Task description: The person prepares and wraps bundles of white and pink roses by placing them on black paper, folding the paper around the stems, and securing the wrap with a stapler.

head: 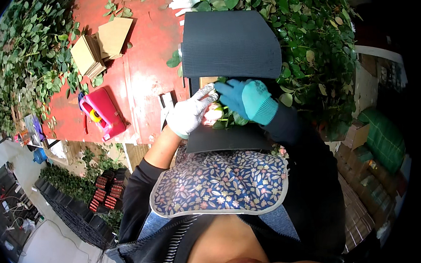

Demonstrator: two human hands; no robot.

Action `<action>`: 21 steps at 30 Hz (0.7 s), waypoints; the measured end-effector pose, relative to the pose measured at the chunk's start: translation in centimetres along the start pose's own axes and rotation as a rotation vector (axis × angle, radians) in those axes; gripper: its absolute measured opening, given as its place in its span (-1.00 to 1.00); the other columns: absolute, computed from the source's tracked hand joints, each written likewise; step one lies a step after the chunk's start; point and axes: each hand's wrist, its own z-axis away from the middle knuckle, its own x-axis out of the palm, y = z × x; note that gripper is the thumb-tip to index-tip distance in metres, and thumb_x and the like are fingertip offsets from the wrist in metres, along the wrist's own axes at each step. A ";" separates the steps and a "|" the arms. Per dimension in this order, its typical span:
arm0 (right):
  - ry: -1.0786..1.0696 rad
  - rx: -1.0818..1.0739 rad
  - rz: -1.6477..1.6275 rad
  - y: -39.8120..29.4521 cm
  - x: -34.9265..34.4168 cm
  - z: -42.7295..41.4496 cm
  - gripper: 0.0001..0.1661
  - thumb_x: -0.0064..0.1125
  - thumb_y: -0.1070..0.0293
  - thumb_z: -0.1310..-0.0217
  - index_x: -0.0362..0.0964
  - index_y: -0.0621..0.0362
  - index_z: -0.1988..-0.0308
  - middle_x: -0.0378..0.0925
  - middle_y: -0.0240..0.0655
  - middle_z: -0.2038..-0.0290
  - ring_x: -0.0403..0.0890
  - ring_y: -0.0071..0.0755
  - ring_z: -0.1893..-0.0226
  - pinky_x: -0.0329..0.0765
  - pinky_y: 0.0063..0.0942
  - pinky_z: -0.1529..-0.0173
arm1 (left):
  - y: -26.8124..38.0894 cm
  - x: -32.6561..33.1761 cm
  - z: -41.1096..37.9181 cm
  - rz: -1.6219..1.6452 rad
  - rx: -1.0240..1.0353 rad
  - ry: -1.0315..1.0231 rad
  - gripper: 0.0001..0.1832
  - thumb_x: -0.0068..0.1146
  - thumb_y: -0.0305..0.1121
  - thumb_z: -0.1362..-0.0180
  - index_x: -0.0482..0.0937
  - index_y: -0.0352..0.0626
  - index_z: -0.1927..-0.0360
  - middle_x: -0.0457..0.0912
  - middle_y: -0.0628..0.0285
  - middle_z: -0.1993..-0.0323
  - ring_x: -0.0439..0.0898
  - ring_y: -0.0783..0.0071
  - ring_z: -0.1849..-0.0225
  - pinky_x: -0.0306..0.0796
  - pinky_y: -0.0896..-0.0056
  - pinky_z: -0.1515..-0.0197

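Note:
My left hand (188,114), in a white glove, reaches over a pale pink rose (214,113), its fingertips just above the bloom. From the right, my right hand (246,98), in a blue-and-teal knit glove, brings its fingertips close to those of the left. What lies between the fingers is hidden. Green rose leaves (239,119) show under the right hand. Beyond the hands a black ribbed sheet (231,44) stands raised, with a strip of cardboard (208,81) below its edge. Nearer my body is a smooth black flap (228,138).
Leafy stems are heaped at right (313,54) and far left (31,51). On the red table (149,56) are cardboard pieces (88,56), a pink plastic jug (106,113) and a grey metal object (166,105). My floral apron (220,184) meets the table's front.

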 end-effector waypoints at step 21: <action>0.560 0.014 0.323 1.9 6.5 -1.7 -0.51 0.00 0.23 -0.21 0.43 -0.05 -0.16 0.48 -0.23 -0.05 0.65 -0.17 0.35 0.53 -0.11 0.16 | -1.4 2.3 0.9 0.051 0.124 0.153 -0.35 0.24 -0.50 0.03 0.46 0.04 -0.24 0.42 0.30 -0.30 0.67 0.20 0.13 0.58 0.36 0.20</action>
